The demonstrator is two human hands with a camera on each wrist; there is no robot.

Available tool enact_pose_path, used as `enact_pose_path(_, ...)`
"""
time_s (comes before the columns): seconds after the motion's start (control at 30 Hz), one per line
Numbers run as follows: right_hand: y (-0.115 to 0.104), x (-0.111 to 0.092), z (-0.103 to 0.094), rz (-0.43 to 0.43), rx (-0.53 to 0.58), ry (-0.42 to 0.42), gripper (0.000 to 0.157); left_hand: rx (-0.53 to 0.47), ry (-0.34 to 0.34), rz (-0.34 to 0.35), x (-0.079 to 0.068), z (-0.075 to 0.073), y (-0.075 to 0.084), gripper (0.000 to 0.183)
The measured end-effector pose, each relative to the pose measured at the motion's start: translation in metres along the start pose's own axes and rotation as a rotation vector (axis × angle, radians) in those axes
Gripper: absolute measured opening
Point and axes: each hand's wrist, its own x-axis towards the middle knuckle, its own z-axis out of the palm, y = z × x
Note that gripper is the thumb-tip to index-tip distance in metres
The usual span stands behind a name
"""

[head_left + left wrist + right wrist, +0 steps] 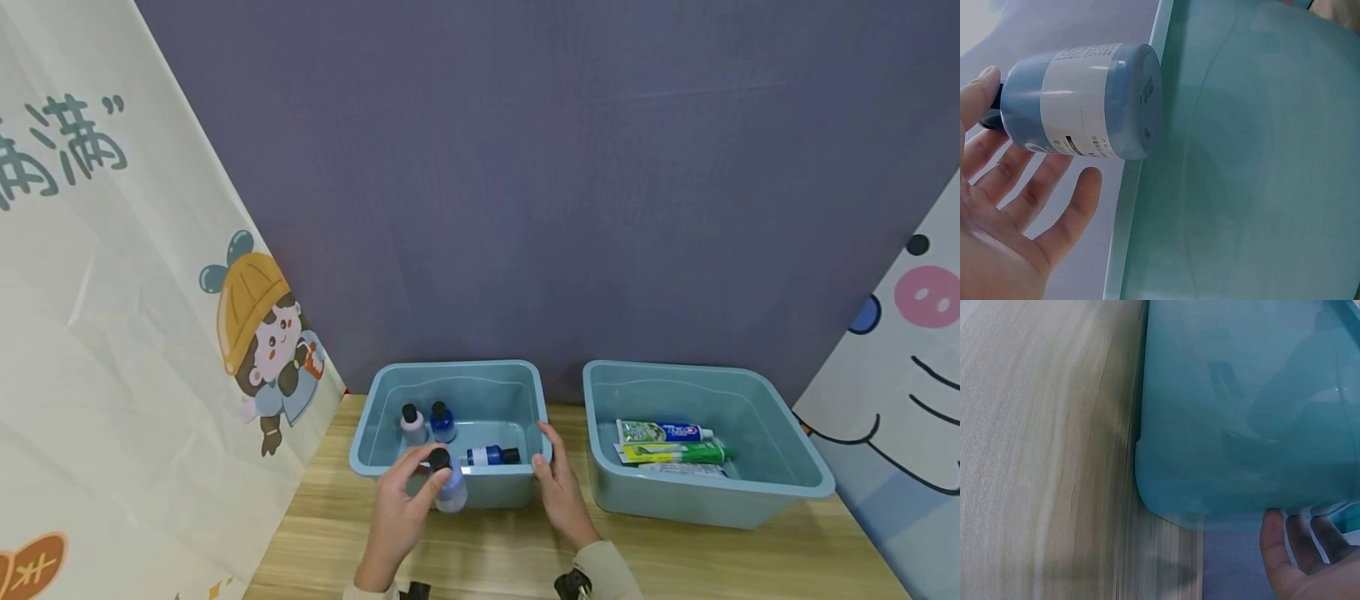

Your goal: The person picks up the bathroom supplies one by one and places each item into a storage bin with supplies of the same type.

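Note:
My left hand (pixel 405 508) pinches a small bottle (pixel 452 492) by its black cap, over the front rim of the left plastic bin (pixel 495 492). In the left wrist view the bottle (pixel 1079 103) is tilted with its base toward the bin, blue with a white label; the other fingers are spread below it. My right hand (pixel 564 498) holds that bin's front right corner, with fingertips (pixel 1272 528) against its side wall in the right wrist view. Inside the bin stand a pinkish bottle (pixel 413 427) and a dark blue bottle (pixel 442 425); another blue bottle (pixel 487 456) lies on its side.
To the right, a second blue-green bin (pixel 675 496) holds several toothpaste tubes (pixel 667 452). Both bins stand on a wood-grain table (pixel 322 517) before a grey-purple backdrop (pixel 525 208). Printed white panels (pixel 135 333) flank the table on both sides.

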Motion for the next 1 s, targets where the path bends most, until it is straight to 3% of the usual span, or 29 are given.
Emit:
enact_pose_path(0.27,0.0,0.0,0.0,-0.013,-0.015,0.01,0.051,0.006,-0.022,-0.017,0.004,-0.003,0.002,0.03)
enact_pose_path(0.53,0.0,0.0,0.0,-0.009,0.014,-0.002,0.052,-0.004,-0.005,0.069,0.012,-0.004,0.003,0.034)
enact_pose_path(1.0,-0.002,0.0,0.0,0.023,0.015,-0.005,0.054,0.008,-0.05,0.112,0.027,-0.011,0.003,0.034)
